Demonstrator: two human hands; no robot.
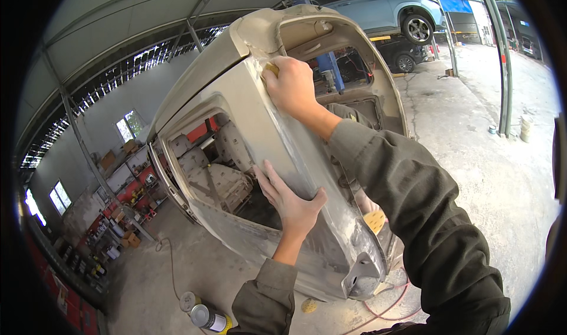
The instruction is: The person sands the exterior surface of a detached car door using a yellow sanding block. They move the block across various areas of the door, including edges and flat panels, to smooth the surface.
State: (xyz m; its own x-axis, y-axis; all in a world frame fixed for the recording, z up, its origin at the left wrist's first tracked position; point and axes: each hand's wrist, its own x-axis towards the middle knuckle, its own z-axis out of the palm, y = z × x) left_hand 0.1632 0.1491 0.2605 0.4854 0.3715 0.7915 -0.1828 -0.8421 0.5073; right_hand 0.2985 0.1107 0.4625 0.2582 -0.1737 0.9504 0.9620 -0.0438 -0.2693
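A beige and grey vehicle body shell point(248, 100) with sanded patches and bare window openings stands before me. My right hand point(290, 84) is closed around a small yellowish abrasive piece point(271, 69) and presses it to the upper rear corner pillar, near the rear opening. Lower down, my left hand point(290, 202) rests on the side panel with its fingers spread, beside the side window opening, and holds nothing. Through that opening show patterned fabric seats point(221, 180). A yellow perforated sanding disc point(374, 221) is partly visible at the lower rear opening, next to what looks like a hand.
Metal cans point(206, 316) and another yellow disc point(309, 305) lie on the floor below. A reddish hose point(398, 297) curls near the shell's lower corner. Cluttered shelves point(113, 228) line the left wall. A blue car point(376, 11) is raised behind, and a steel post point(505, 69) stands right.
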